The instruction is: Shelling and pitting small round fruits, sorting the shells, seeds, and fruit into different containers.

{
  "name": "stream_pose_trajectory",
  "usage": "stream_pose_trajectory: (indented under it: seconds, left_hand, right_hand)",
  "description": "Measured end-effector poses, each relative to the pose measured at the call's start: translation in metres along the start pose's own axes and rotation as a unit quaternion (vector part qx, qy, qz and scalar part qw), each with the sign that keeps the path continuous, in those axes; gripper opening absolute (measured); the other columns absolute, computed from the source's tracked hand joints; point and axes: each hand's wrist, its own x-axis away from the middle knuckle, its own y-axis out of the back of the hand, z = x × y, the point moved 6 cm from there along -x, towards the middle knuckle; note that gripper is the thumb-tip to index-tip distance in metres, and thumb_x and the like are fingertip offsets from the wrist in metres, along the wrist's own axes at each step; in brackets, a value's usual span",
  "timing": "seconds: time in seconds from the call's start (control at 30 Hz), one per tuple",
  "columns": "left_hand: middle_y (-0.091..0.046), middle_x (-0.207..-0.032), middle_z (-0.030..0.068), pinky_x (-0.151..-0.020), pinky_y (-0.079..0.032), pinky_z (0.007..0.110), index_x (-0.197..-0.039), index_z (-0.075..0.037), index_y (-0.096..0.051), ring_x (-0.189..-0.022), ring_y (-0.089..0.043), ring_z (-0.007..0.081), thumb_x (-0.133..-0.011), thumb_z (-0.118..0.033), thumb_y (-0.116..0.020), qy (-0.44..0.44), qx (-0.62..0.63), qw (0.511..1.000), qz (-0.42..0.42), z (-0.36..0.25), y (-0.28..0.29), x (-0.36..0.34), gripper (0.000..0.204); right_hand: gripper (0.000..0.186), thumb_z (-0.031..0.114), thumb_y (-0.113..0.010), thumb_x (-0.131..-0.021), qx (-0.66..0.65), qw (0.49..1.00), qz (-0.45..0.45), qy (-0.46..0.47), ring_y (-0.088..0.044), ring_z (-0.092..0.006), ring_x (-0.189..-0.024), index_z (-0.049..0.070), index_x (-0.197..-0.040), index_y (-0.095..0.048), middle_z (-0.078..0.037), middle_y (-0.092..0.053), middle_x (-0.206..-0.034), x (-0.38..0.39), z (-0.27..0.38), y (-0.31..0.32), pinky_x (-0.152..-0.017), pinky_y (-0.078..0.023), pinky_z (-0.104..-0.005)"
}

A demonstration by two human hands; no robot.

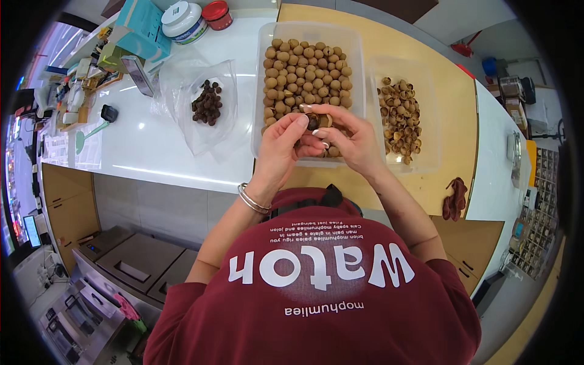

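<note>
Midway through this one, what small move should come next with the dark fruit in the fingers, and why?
I'd probably ease the dark fruit off the shell with the left hand, the right hand keeping the shell: they appear to touch, while loose shells and peeled dark fruits lie in separate piles.

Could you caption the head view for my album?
Left hand and right hand hold an opened brown fruit over a clear tub of whole fruits, beside broken shells.

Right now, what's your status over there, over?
Left fingers and right fingers holding opened brown fruit. Dark flesh showing. Tub of round brown fruits beneath. Nothing visibly blocking.
</note>
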Motion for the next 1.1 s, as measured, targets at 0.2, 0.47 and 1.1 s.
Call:
stream_pose_trajectory:
  seconds: [0.2, 0.47, 1.1]
  left_hand:
    - [-0.062, -0.083, 0.0089, -0.058, -0.053, 0.022, -0.099, -0.001, -0.054, -0.064, -0.060, 0.0114, -0.090, -0.023, -0.048, 0.030, 0.002, 0.999, 0.013, -0.004, 0.000, -0.003, 0.025]
    - [-0.062, -0.082, 0.0081, -0.059, -0.055, 0.023, -0.099, -0.004, -0.052, -0.065, -0.063, 0.0126, -0.087, -0.020, -0.054, 0.110, 0.043, 0.985, 0.122, 0.015, 0.015, -0.012, 0.020]
    - [-0.055, -0.075, 0.0037, -0.060, -0.049, 0.024, -0.102, -0.001, -0.052, -0.066, -0.053, 0.0121, -0.092, -0.029, -0.043, 0.012, 0.080, 0.996, -0.042, -0.026, 0.049, 0.004, 0.031]
  right_hand:
    - [0.035, 0.015, -0.051, -0.084, -0.303, 0.942, -0.078, -0.125, -0.055, -0.0131, -0.074, 0.003, -0.116, -0.049, -0.008, -0.059, -0.098, -0.001, -0.013, 0.015, -0.069, -0.046, -0.0256]
    - [0.038, 0.019, -0.066, -0.076, 0.063, 0.973, 0.175, -0.134, -0.046, -0.0060, -0.061, 0.011, -0.112, -0.058, 0.002, -0.052, -0.064, -0.010, 0.005, 0.003, -0.056, -0.037, -0.0203]
    - [0.033, 0.017, -0.067, -0.071, 0.585, 0.800, -0.042, 0.126, -0.056, -0.0270, -0.090, 0.002, -0.099, -0.059, -0.012, -0.057, -0.103, -0.003, 0.038, 0.089, -0.077, -0.045, -0.0379]
